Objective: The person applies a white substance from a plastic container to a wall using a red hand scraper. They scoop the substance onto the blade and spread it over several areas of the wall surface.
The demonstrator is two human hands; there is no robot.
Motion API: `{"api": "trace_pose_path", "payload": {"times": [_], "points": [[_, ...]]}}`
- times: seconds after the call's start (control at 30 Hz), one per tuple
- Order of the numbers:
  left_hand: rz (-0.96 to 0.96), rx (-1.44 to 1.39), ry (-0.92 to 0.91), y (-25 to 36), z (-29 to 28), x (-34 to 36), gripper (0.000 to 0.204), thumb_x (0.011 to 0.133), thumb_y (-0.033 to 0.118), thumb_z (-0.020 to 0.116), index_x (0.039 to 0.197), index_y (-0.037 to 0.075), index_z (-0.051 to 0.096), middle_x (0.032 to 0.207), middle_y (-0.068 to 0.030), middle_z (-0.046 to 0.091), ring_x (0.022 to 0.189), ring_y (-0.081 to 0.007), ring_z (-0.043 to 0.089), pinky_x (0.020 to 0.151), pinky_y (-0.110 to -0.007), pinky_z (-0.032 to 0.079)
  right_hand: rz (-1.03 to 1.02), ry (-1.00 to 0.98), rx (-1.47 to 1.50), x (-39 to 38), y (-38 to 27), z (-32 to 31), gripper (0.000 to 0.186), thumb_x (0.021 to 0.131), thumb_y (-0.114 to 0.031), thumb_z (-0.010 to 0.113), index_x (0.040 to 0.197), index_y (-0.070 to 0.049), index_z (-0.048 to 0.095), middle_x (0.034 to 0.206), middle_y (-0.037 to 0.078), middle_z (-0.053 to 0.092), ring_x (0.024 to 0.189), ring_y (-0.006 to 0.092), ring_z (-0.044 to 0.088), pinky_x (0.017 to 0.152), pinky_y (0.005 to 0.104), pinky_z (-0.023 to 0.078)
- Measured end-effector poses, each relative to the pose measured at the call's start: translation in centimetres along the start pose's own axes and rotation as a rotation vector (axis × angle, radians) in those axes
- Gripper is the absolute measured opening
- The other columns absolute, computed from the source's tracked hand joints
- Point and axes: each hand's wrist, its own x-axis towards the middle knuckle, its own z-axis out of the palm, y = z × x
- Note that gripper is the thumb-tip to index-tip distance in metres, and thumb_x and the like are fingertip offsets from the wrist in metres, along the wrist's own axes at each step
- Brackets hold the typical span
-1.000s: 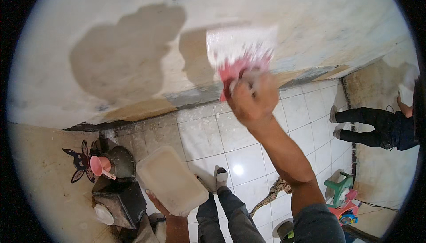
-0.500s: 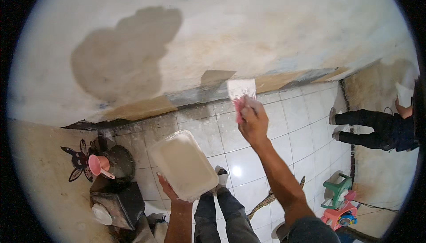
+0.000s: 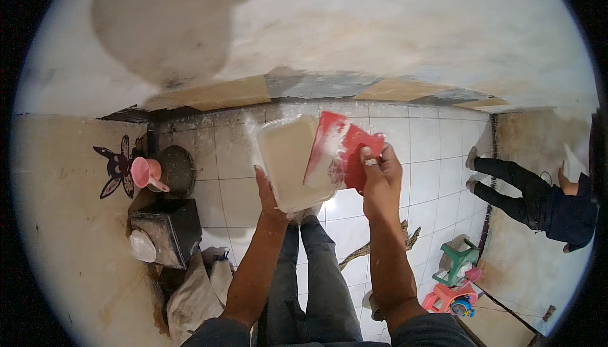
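Observation:
A rectangular plastic tub (image 3: 282, 155) of beige-white paste rests in my left hand (image 3: 269, 193), which grips its lower left side. In my right hand (image 3: 380, 173) is a flat red scraper (image 3: 332, 145), its blade smeared with white paste and held over the right part of the tub. My thumb lies on the scraper's face and has white paste on it. Beyond them rises the white, stained wall (image 3: 380, 36) with grey and tan patches along its base.
A co-worker (image 3: 544, 201) stands at the right wall. A pink dipper (image 3: 146, 171), bucket (image 3: 177, 176), black box (image 3: 164, 230) and rabbit-shaped cutout (image 3: 117, 166) are at the left. Plastic stools (image 3: 457, 263) and twisted cloth (image 3: 354, 252) are on the tiled floor (image 3: 237, 201) at the right.
My right hand has come down from the wall to the tub, turning the scraper red side up. My left hand has raised the tub. The view has shifted, showing more floor.

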Motion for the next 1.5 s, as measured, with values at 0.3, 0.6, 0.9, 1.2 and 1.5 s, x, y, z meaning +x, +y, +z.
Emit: {"api": "trace_pose_path", "payload": {"times": [0.3, 0.6, 0.9, 1.2, 1.5], "points": [[-0.118, 0.061, 0.065, -0.8, 0.1, 0.7, 0.075, 0.094, 0.065, 0.037, 0.144, 0.009, 0.038, 0.136, -0.0143, 0.051, 0.121, -0.0314, 0.053, 0.103, -0.046, 0.045, -0.083, -0.098, -0.652, 0.1, 1.9, 1.9, 0.028, 0.096, -0.026, 0.053, 0.105, 0.0, 0.055, 0.082, 0.023, 0.065, 0.075, 0.0334, 0.065, 0.071, 0.0392, 0.049], [-0.213, 0.027, -0.03, -1.2, -1.4, 0.7, 0.071, 0.096, 0.06, 0.039, 0.145, 0.008, 0.035, 0.139, -0.0149, 0.049, 0.123, -0.0301, 0.052, 0.105, -0.047, 0.044, -0.093, -0.096, -0.711, 0.3, 2.9, 2.8, 0.016, 0.094, -0.013, 0.055, 0.098, 0.002, 0.056, 0.079, 0.015, 0.061, 0.071, 0.0175, 0.054, 0.068, 0.033, 0.046], [-0.239, 0.114, 0.113, -0.8, -0.6, 1.2, 0.079, 0.091, 0.066, 0.041, 0.145, 0.009, 0.036, 0.135, -0.0157, 0.052, 0.119, -0.0335, 0.055, 0.101, -0.05, 0.046, -0.044, -0.132, -0.438, 1.3, 3.2, 1.1, 0.022, 0.096, -0.019, 0.059, 0.104, 0.002, 0.059, 0.079, 0.005, 0.062, 0.07, 0.0103, 0.055, 0.062, 0.0262, 0.047], [-0.014, 0.139, 0.19, 0.2, 0.3, 2.7, 0.076, 0.092, 0.065, 0.041, 0.146, 0.011, 0.036, 0.139, -0.0139, 0.047, 0.122, -0.034, 0.05, 0.101, -0.052, 0.044, 0.165, -0.325, 0.25, 3.6, 2.7, -2.0, 0.025, 0.093, -0.02, 0.064, 0.111, -0.004, 0.058, 0.09, 0.004, 0.066, 0.074, 0.0096, 0.061, 0.056, 0.0235, 0.046], [0.047, 0.041, 0.082, 2.1, -0.3, 2.5, 0.07, 0.095, 0.059, 0.041, 0.145, 0.01, 0.038, 0.139, -0.01, 0.049, 0.125, -0.0269, 0.05, 0.104, -0.043, 0.043, 0.186, -0.104, 0.536, 10.2, 2.4, -0.7, 0.018, 0.089, -0.017, 0.068, 0.105, -0.012, 0.06, 0.085, -0.004, 0.06, 0.068, 0.0086, 0.054, 0.061, 0.0225, 0.047]]}}
